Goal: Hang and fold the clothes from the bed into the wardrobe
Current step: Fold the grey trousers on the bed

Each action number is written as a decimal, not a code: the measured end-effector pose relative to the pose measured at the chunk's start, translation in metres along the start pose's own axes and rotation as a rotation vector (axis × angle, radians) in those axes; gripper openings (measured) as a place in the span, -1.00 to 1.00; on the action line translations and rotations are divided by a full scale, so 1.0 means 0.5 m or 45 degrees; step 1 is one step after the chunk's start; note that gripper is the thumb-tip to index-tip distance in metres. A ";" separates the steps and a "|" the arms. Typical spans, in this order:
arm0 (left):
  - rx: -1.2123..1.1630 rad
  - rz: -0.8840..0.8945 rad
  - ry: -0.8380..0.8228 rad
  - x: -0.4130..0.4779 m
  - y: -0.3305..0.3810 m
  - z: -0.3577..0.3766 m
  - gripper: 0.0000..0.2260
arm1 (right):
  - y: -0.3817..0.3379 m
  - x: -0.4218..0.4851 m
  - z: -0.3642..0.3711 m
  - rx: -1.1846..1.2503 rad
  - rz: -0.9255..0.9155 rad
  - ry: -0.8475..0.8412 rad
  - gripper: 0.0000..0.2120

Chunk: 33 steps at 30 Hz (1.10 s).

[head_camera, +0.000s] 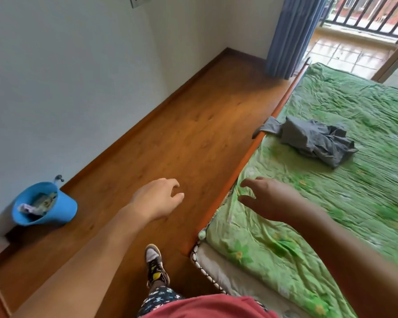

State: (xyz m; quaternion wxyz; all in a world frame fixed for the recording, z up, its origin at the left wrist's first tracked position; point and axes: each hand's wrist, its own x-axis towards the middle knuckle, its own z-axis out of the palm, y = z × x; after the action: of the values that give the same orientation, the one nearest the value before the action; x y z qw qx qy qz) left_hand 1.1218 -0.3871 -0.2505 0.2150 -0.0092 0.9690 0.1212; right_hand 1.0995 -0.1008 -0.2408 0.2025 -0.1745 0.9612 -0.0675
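The one garment in view is a crumpled grey garment (pixel 315 140), lying on the green-sheeted bed (pixel 365 191) in the right middle of the frame. One thin end of it hangs over the orange wooden bed rail (pixel 239 166) toward the floor (pixel 170 125). Its long axis runs from that draped end, down and to the right, across the mattress.

Both hands are out in front and hold nothing. The left hand (pixel 157 198) hovers over the floor at centre frame, while the right hand (pixel 267 198) is over the near edge of the bed. The fingers (pixel 246 182) of each are loosely curled and spread, with no cloth in them.

The garment lies above and to the right of both hands, well apart from them. The right hand is the nearer, already on the bed's side of the rail. The reach probably calls for moving further up the frame along the rail — the draped end looks the closest part to catch.

The wardrobe is out of view.
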 end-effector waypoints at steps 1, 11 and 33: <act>-0.014 0.008 -0.002 0.018 -0.045 -0.010 -0.58 | -0.035 0.037 0.005 0.005 0.016 -0.007 -0.57; 0.014 -0.117 0.009 0.105 -0.508 -0.204 -0.56 | -0.446 0.427 -0.027 0.120 -0.089 -0.022 -0.54; 0.184 0.301 -0.024 0.622 -0.314 -0.395 -0.58 | -0.165 0.687 -0.181 0.267 0.333 0.075 -0.54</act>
State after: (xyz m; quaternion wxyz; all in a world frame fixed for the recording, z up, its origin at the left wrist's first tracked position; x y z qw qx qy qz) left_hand 0.7684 -0.5762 -0.2436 0.2083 0.1218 0.9675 0.0756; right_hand 0.7933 -0.2967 -0.2678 0.1985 -0.0238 0.9689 -0.1457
